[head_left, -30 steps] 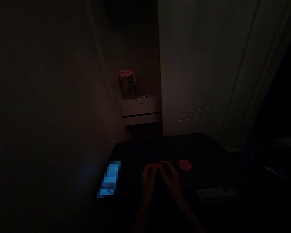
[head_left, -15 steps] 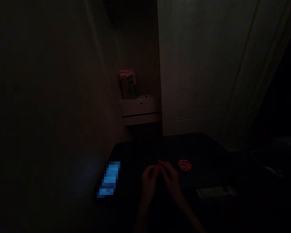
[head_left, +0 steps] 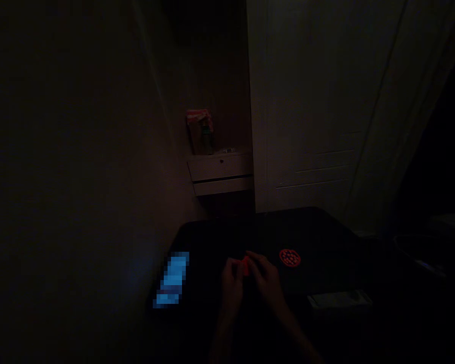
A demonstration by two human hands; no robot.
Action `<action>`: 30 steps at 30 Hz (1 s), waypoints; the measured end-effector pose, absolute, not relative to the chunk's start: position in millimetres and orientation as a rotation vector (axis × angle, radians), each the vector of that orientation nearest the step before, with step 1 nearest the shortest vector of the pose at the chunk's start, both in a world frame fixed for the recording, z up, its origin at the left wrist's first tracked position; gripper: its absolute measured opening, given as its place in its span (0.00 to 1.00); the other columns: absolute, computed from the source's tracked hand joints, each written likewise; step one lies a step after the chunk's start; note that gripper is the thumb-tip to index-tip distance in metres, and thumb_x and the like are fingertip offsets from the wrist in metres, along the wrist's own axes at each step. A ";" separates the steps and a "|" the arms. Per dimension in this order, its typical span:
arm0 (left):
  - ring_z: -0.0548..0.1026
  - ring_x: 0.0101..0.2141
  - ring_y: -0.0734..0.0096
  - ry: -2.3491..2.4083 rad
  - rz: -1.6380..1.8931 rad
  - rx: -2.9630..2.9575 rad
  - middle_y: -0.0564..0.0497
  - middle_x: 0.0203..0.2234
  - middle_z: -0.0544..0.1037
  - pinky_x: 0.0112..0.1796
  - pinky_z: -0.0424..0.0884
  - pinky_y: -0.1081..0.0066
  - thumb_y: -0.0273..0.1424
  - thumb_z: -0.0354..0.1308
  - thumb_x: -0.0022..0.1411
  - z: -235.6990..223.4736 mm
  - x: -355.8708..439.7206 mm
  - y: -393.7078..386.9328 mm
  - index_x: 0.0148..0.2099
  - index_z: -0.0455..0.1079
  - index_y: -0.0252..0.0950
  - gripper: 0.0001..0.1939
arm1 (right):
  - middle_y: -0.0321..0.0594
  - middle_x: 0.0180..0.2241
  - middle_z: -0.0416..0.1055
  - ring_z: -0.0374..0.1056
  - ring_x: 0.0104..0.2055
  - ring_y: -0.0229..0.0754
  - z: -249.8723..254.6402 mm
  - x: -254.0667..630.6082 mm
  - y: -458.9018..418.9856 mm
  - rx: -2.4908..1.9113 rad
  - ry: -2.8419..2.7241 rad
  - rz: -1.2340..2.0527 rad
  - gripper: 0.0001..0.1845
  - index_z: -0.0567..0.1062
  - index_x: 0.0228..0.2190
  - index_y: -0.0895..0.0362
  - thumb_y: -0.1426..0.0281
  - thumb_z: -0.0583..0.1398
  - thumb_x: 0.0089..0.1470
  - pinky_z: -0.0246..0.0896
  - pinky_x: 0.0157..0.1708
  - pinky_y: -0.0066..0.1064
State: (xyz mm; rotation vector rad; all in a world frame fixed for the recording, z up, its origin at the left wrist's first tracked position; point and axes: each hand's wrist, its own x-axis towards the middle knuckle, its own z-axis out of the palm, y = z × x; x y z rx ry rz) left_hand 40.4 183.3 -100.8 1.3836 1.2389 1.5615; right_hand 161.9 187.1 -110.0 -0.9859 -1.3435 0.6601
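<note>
Head view. Room very dark; outlines soft, most textures lost to me. The left hand [head_left: 232,278] pinched a small red piece [head_left: 245,266], fingers curled, thumb up against it. The right hand [head_left: 266,275] met it from the other side, fingertips closed on the same piece. That piece sat between the two hands, above the black table [head_left: 250,233]; smooth-looking, glowing faintly, exact shape masked by fingers, material unclear.

Just right of the right hand lay a flat red disc [head_left: 289,258], round-rimmed, its dark face dotted with small red marks. Left of the hands, apart from them, a slanted blue-lit screen [head_left: 172,278], blurred into blocks. Near the table's front right, a pale flat oblong [head_left: 339,299], stuff unknown.

The table had rounded far corners and a dull top. Beyond it, a plain flat-fronted drawer [head_left: 222,169] with a dark round spot, and a pale panel [head_left: 307,111] scored by thin horizontal lines. Above the drawer stood a red-and-white striped bundle [head_left: 199,116], creased, with a greenish upright thing [head_left: 207,140] beside it.
</note>
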 end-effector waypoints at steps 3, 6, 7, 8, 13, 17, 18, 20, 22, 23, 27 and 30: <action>0.73 0.29 0.65 1.268 1.565 1.328 0.51 0.25 0.75 0.33 0.70 0.68 0.61 0.59 0.57 -99.8 41.2 181.8 0.31 0.69 0.38 0.29 | 0.47 0.47 0.81 0.77 0.50 0.53 -109.9 160.4 187.5 -0.974 -1.374 0.688 0.16 0.82 0.46 0.53 0.60 0.62 0.61 0.71 0.52 0.45; 0.75 0.30 0.63 1.281 1.580 1.281 0.50 0.26 0.76 0.33 0.70 0.68 0.61 0.60 0.56 -97.3 42.6 180.1 0.33 0.70 0.38 0.29 | 0.48 0.48 0.81 0.77 0.50 0.54 -112.1 159.5 188.7 -0.981 -1.394 0.713 0.17 0.82 0.47 0.54 0.59 0.64 0.59 0.72 0.52 0.45; 0.75 0.30 0.63 1.279 1.587 1.273 0.50 0.26 0.76 0.33 0.71 0.68 0.60 0.61 0.56 -96.2 43.3 179.6 0.32 0.70 0.38 0.28 | 0.48 0.48 0.81 0.77 0.50 0.53 -112.7 159.6 189.1 -0.979 -1.395 0.717 0.18 0.82 0.48 0.54 0.59 0.63 0.60 0.72 0.52 0.44; 0.75 0.30 0.64 1.270 1.590 1.275 0.50 0.26 0.76 0.34 0.71 0.68 0.60 0.61 0.56 -94.9 44.0 179.2 0.32 0.71 0.38 0.28 | 0.47 0.48 0.81 0.77 0.50 0.52 -113.0 159.9 189.3 -0.972 -1.396 0.713 0.18 0.81 0.49 0.53 0.60 0.63 0.60 0.72 0.52 0.43; 0.73 0.28 0.67 1.250 1.585 1.287 0.51 0.25 0.76 0.32 0.70 0.70 0.57 0.61 0.58 -91.3 47.8 177.9 0.32 0.72 0.37 0.26 | 0.42 0.40 0.79 0.76 0.41 0.44 -109.4 162.8 188.0 -0.918 -1.448 0.649 0.18 0.80 0.52 0.51 0.63 0.57 0.65 0.73 0.44 0.35; 0.73 0.27 0.67 1.314 1.531 1.324 0.51 0.24 0.75 0.31 0.68 0.70 0.59 0.58 0.59 -94.0 49.0 178.7 0.30 0.72 0.37 0.28 | 0.42 0.43 0.79 0.75 0.44 0.45 -106.6 164.0 186.2 -0.880 -1.469 0.705 0.18 0.80 0.53 0.50 0.63 0.57 0.65 0.72 0.46 0.35; 0.74 0.28 0.66 1.325 1.516 1.343 0.50 0.25 0.76 0.32 0.69 0.70 0.60 0.57 0.60 -95.0 49.1 179.0 0.31 0.73 0.37 0.29 | 0.42 0.44 0.79 0.75 0.46 0.46 -106.7 164.0 186.2 -0.875 -1.465 0.722 0.17 0.80 0.52 0.50 0.62 0.58 0.65 0.71 0.48 0.36; 0.76 0.31 0.62 1.316 1.479 1.377 0.48 0.28 0.79 0.35 0.70 0.68 0.60 0.55 0.62 -96.8 49.0 179.6 0.33 0.75 0.36 0.29 | 0.42 0.44 0.80 0.75 0.46 0.47 -107.6 164.1 186.9 -0.873 -1.460 0.743 0.15 0.81 0.48 0.51 0.62 0.58 0.65 0.70 0.49 0.36; 0.78 0.35 0.59 1.274 1.452 1.389 0.45 0.31 0.81 0.38 0.72 0.67 0.59 0.53 0.64 -98.0 48.7 180.1 0.37 0.78 0.35 0.31 | 0.42 0.42 0.80 0.76 0.44 0.46 -108.8 164.1 188.0 -0.872 -1.467 0.750 0.14 0.82 0.45 0.51 0.62 0.58 0.65 0.71 0.47 0.36; 0.78 0.36 0.59 1.255 1.447 1.392 0.44 0.32 0.82 0.39 0.72 0.66 0.59 0.52 0.64 -98.3 48.3 180.3 0.38 0.78 0.35 0.31 | 0.42 0.42 0.80 0.76 0.44 0.46 -109.3 164.2 188.4 -0.870 -1.469 0.750 0.14 0.82 0.44 0.51 0.62 0.58 0.65 0.71 0.47 0.36; 0.77 0.34 0.59 1.227 1.457 1.410 0.45 0.31 0.81 0.39 0.72 0.66 0.60 0.54 0.62 -97.5 45.6 180.7 0.36 0.78 0.35 0.31 | 0.42 0.43 0.80 0.76 0.46 0.47 -108.7 164.3 188.6 -0.854 -1.460 0.761 0.14 0.82 0.44 0.51 0.62 0.58 0.65 0.70 0.48 0.37; 0.76 0.33 0.61 1.202 1.434 1.403 0.47 0.29 0.79 0.36 0.71 0.68 0.60 0.55 0.62 -96.0 43.4 180.6 0.34 0.77 0.35 0.31 | 0.42 0.43 0.80 0.76 0.46 0.46 -106.4 164.5 187.2 -0.853 -1.456 0.771 0.14 0.82 0.44 0.51 0.62 0.58 0.65 0.71 0.49 0.36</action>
